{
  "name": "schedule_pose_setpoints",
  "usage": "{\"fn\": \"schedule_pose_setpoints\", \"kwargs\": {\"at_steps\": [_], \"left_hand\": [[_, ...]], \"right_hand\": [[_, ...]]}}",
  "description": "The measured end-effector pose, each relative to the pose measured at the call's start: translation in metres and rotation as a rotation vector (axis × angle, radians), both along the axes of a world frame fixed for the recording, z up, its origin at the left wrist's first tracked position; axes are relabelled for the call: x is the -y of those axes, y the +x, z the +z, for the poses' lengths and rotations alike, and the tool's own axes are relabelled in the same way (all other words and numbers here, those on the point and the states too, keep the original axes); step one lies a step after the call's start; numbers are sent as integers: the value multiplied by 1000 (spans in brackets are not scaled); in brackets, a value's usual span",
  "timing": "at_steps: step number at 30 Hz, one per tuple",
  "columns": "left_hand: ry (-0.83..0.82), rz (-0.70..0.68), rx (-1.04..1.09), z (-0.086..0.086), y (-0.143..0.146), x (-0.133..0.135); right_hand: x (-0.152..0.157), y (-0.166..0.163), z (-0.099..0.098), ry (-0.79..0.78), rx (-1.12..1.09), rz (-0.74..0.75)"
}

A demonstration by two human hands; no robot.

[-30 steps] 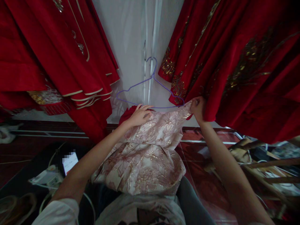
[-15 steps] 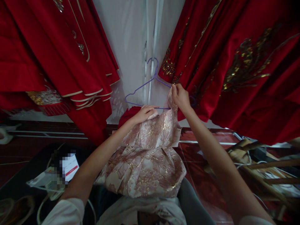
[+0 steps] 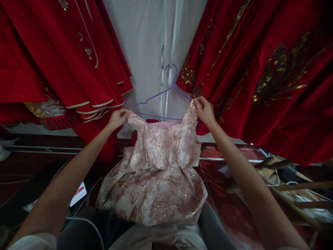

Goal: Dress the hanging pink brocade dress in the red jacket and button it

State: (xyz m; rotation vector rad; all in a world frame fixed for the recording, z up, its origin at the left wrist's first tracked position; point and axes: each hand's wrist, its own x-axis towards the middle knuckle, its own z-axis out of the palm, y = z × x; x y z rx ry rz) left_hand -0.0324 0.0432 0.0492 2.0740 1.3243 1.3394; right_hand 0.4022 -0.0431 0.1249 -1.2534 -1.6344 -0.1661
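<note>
A pink and gold floral brocade dress lies spread over my lap, its bodice raised toward the wall. My left hand pinches the dress's left shoulder strap between thumb and fingers, just beside the hanger's left end. My right hand is closed on the right strap, at the sloping arm of a purple hanger. The right strap lies over that arm, and the hanger's right end is hidden behind strap and hand. The hanger's hook points up in front of the pale wall.
Red garments with gold sequins hang on the right, and more red garments with cream edging on the left. A wooden-framed rack or chair holding assorted items stands at lower right. At lower left a white card lies on a dark surface.
My left hand has moved left from the middle of the neckline and now holds the left strap out. The bodice is spread wider and the neckline shows. My right hand stays nearly in place.
</note>
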Motion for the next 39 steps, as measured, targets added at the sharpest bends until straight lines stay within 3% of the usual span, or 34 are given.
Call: {"fn": "schedule_pose_setpoints", "kwargs": {"at_steps": [14, 19, 25, 31, 34, 36, 39], "left_hand": [[-24, -19, 191, -5, 6, 6], [-65, -36, 335, 23, 22, 5], [-216, -241, 383, 54, 40, 21], [-157, -153, 519, 71, 46, 27], [-203, -155, 544, 81, 55, 28], [-258, -187, 579, 77, 63, 32], [-351, -262, 650, 51, 73, 43]], "right_hand": [[0, -2, -4, 19, -18, -7], [4, -4, -3, -11, 3, 16], [2, -3, -4, -8, -17, 20], [1, -12, -12, -31, -41, 86], [0, -16, -17, -33, -64, 100], [-1, -15, -18, -20, -80, 81], [-5, -10, -17, -6, -88, 47]]}}
